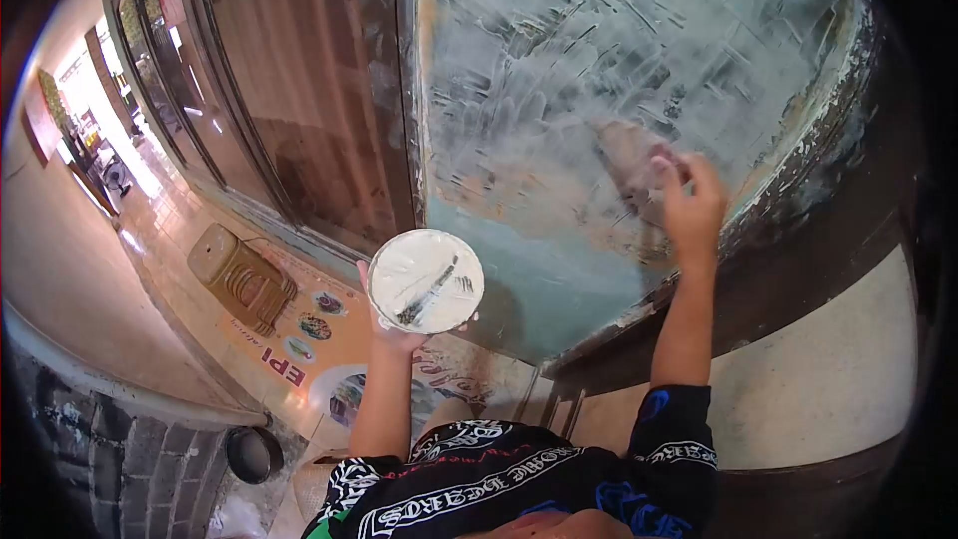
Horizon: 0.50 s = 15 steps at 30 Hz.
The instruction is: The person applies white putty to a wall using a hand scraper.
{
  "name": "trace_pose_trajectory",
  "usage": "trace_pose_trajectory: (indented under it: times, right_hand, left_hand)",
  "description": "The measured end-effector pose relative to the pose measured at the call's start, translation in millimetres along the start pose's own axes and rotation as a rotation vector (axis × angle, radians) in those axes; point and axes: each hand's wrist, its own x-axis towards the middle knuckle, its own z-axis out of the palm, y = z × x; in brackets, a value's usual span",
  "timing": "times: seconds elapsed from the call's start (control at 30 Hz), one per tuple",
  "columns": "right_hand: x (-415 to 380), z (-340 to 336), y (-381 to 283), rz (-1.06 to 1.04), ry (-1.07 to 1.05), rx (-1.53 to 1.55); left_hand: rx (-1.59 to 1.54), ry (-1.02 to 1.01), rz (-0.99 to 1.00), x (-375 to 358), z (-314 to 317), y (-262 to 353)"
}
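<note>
My left hand [401, 337] is wrapped round the underside of a round tub [424, 281] of white putty, raised in front of my body. A dark streak crosses the putty's surface. My right hand [694, 195] is closed in a pinch close to the wall, on a flat putty spreader [631, 172] that is blurred by motion. The wall panel [599, 60] bears cloudy white putty with many slanted strokes over a greenish base. Lower down, a strip of plain green paint [539, 284] shows.
Left of the panel stands a brown-framed window [309, 80]. On the floor are a brown plastic stool [239, 274], a printed banner [289, 339] and a dark round pan [254, 454]. A grey block wall [130, 469] is at lower left. A dark curved ledge [798, 260] runs along the right.
</note>
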Motion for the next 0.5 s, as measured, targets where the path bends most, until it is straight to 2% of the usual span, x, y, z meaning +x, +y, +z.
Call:
trace_pose_trajectory:
  times: [0.07,0.1,0.17,0.2,0.23,0.33,0.4,0.47,0.5]
  right_hand:
    - [-26.7,35.0,9.3,-0.191,-0.100,-0.054]
    - [-29.3,46.9,10.8,-0.191,-0.087,-0.061]
    - [-35.2,58.9,13.3,-0.181,-0.229,-0.175]
    - [-26.5,55.1,19.6,-0.175,-0.216,-0.180]
    - [-10.4,46.3,29.0,-0.157,-0.111,-0.172]
    - [24.6,-1.6,35.3,-0.038,0.165,-0.148]
    - [27.0,-26.9,38.0,0.131,0.280,-0.002]
    - [14.6,-39.5,40.5,0.288,0.226,0.334]
    - [4.6,-41.8,39.9,0.248,0.155,0.294]
  left_hand:
    - [-0.100,0.089,0.035,5.5,10.0,-4.7]
    - [-0.043,0.080,0.021,7.9,4.8,-4.8]
    - [0.013,0.073,-0.004,10.5,2.9,-7.0]
    - [0.066,0.068,-0.012,12.5,2.0,-7.4]
    - [0.057,0.241,0.057,14.5,-4.7,-9.9]
    - [0.042,0.083,0.007,14.8,-4.8,-7.8]
    - [0.020,0.006,-0.008,15.9,-4.7,-6.4]
    - [0.001,-0.064,-0.019,16.1,-1.1,-6.1]
    - [-0.072,0.019,0.006,17.0,3.9,-7.9]
